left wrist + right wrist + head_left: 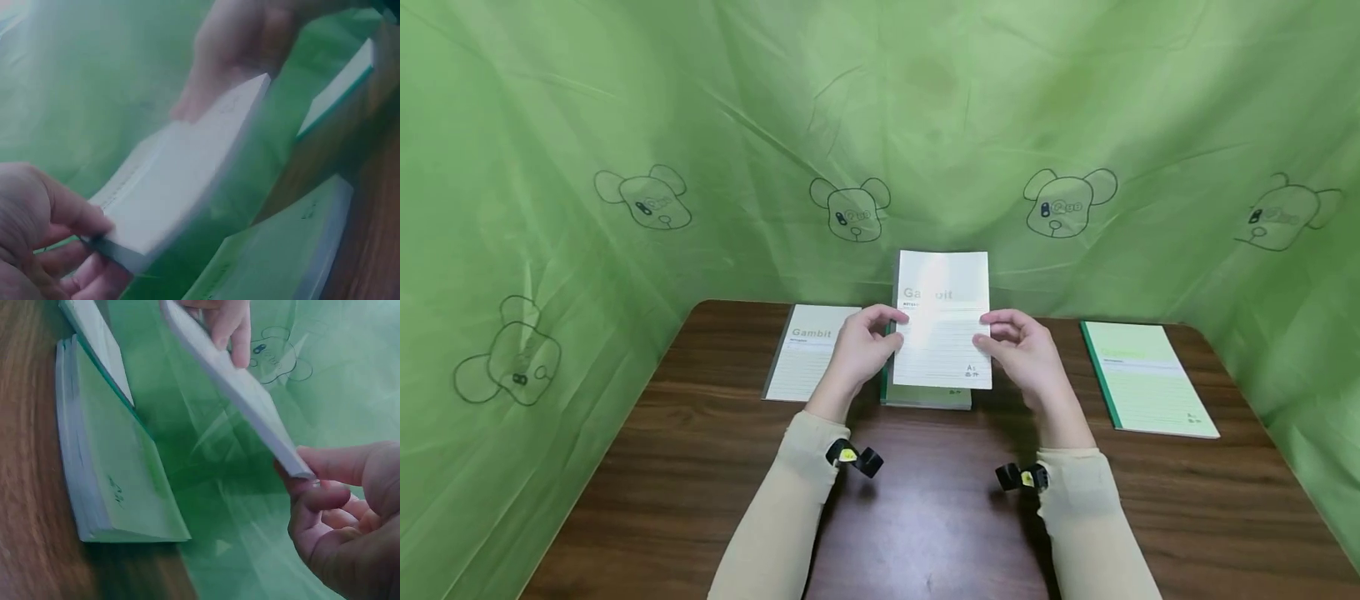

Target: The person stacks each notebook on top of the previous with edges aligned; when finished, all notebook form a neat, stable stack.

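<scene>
A white notebook with a grey spine (943, 333) is held up by both hands, one at each long side. The left hand (867, 346) pinches its spine edge between thumb and fingers, and the right hand (1022, 346) pinches the opposite edge. Below and partly behind it lies a stack with a green-spined, pale green notebook (927, 397) on top. In the left wrist view the held notebook (181, 175) hangs above the green one (275, 250). The right wrist view shows the stack's layered page edges (78, 450) and the raised notebook (240, 394) apart from it.
Another white notebook (801, 354) lies on the brown wooden table (700, 467) left of the stack, partly covered by the left hand. A pale green notebook (1150, 379) lies at the right. Green cloth (940, 125) with mouse-head drawings hangs behind and at the sides.
</scene>
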`<state>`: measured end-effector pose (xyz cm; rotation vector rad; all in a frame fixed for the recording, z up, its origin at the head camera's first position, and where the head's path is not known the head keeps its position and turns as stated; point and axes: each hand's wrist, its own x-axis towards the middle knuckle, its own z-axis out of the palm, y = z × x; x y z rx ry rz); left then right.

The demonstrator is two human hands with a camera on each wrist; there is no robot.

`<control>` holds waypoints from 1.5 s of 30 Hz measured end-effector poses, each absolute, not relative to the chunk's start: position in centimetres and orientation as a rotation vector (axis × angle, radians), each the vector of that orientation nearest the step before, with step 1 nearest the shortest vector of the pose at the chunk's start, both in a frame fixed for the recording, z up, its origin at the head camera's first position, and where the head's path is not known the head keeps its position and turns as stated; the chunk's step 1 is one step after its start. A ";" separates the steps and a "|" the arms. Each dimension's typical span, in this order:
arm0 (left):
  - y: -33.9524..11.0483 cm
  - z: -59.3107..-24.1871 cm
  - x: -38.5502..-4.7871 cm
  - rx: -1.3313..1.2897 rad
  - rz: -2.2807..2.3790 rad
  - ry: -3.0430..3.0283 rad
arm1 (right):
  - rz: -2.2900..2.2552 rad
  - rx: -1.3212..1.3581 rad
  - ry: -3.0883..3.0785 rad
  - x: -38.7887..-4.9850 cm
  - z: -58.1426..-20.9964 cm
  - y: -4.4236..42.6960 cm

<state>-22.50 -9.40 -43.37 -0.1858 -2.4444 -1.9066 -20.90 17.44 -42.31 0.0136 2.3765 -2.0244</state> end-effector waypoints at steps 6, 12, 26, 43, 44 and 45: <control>-10.9 -43.9 -23.2 -0.310 -2.090 -2.450 | -2.170 0.078 2.252 -21.6 -43.4 17.3; -12.2 -44.0 -23.5 -0.302 -2.135 -2.461 | -2.179 0.058 2.254 -22.3 -44.2 16.3; -12.4 -45.4 -24.5 -0.060 -2.248 -2.372 | -1.934 -0.061 2.291 -22.1 -45.3 15.6; -13.8 -46.3 -24.2 -0.220 -2.212 -2.689 | -1.678 -0.067 2.379 -22.2 -46.5 15.9; -13.7 -46.4 -24.1 -0.223 -2.198 -2.707 | -1.659 -0.068 2.390 -22.2 -46.6 15.9; -13.6 -46.6 -24.2 -0.226 -2.183 -2.723 | -1.644 -0.067 2.395 -22.3 -46.8 15.9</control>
